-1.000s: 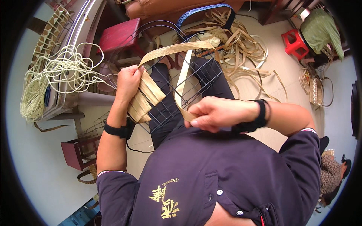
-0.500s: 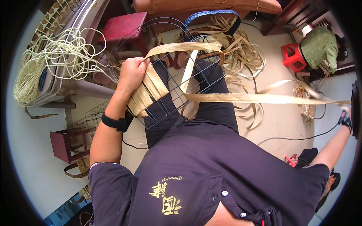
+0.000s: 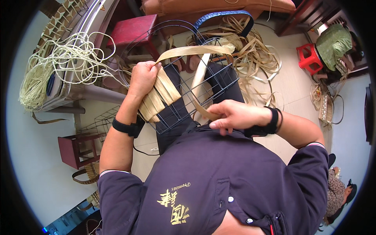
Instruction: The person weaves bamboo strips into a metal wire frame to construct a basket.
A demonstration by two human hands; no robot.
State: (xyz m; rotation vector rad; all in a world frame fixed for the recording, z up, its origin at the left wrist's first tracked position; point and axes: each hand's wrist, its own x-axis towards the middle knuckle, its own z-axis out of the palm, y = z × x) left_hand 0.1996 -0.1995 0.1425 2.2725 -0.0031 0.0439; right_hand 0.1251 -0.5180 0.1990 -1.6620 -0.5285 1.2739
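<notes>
A black wire basket frame [image 3: 184, 113] rests tilted across my thighs. Flat tan strip [image 3: 166, 89] is wrapped in side-by-side bands over its left part. My left hand [image 3: 145, 78] is closed at the frame's upper left, pinching the loose tan strip [image 3: 192, 50], which arches over the frame to its far right corner. From there the strip runs down through the wires toward me. My right hand [image 3: 237, 115], just off the frame's near right side, has its fingers curled round that strip. The strip beyond this hand is hidden.
A heap of tan strips [image 3: 250, 55] lies on the floor beyond my knees, beside a blue woven handle [image 3: 223, 13]. Pale cord [image 3: 70, 62] is piled on the table at left. Near it stands a red stool [image 3: 131, 31]. Another person [image 3: 333, 45] sits far right.
My right hand has come in from far out at the right to beside the frame. The strip stretched out to the right is now drawn in short. My left hand keeps its hold.
</notes>
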